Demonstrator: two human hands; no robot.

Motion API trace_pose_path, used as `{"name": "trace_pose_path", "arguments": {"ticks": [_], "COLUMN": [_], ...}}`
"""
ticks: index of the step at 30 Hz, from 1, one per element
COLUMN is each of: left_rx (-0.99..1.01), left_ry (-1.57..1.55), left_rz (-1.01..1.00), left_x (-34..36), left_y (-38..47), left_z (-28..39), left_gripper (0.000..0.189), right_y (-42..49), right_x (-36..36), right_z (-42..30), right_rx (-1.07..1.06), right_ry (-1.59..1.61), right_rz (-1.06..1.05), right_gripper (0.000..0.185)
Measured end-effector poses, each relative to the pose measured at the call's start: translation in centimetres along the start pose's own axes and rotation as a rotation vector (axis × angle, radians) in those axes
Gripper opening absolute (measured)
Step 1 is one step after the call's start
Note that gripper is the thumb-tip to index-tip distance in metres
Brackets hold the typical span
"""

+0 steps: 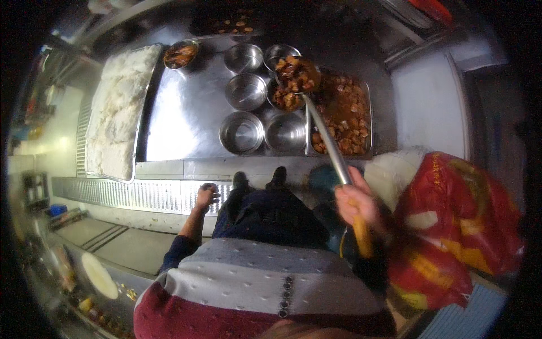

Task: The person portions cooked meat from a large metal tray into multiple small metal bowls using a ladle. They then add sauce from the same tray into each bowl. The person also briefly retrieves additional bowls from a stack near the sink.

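My right hand [356,201] grips the yellow end and lower shaft of a long-handled metal ladle [326,131]. Chunks of brown stewed meat [296,74] heap its bowl, above the second column of steel bowls. Beneath it, one steel bowl [283,104] contains similar chunks, partly covered by the ladle. To the right lies a rectangular steel tray [371,123] of brown stew in sauce. Several shiny steel bowls [241,132] stand in two columns left of the tray. My left hand [207,195] hangs beside my leg, fingers loosely bent and apart, holding nothing.
A steel worktable [190,118] carries the bowls. At its left is a tray of white rice [120,114]; a filled bowl [181,56] stands near the back. Red printed sacks [461,216] crowd my right side. A slotted metal floor grate [156,197] runs to my left.
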State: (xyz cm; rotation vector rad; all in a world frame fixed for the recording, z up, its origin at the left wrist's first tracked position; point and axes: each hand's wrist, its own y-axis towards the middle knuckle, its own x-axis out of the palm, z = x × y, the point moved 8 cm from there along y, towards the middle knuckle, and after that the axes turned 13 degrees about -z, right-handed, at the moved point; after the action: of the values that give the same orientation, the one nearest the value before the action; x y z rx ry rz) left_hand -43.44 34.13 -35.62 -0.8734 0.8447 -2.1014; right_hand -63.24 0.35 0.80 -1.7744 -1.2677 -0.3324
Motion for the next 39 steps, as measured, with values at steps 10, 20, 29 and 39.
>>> {"name": "trace_pose_path", "arguments": {"ticks": [10,20,29,39], "left_rx": [0.01,-0.002,0.022,0.028], "left_ry": [-0.007,-0.004,0.009,0.042], "left_rz": [0.055,0.096,0.045,0.056], "left_x": [-1.0,-1.5,-0.8,0.1], "left_y": [-1.6,-1.9,-1.0,-2.4], "left_z": [-0.6,-1.1,0.0,2.5], "left_gripper": [0.017,0.014,0.018,0.018], "right_y": [7.6,9.6,8.2,1.3], "right_x": [1.6,0.1,0.6,-2.9], "right_z": [2.9,3.1,1.9,2.8], "right_rx": [0.09,0.085,-0.05,-0.155], "right_ry": [-0.314,-1.614,-1.858,-0.323], "right_rz": [-0.053,0.301,0.376,0.175], "right_gripper": [0.051,0.062,0.064,0.058]}}
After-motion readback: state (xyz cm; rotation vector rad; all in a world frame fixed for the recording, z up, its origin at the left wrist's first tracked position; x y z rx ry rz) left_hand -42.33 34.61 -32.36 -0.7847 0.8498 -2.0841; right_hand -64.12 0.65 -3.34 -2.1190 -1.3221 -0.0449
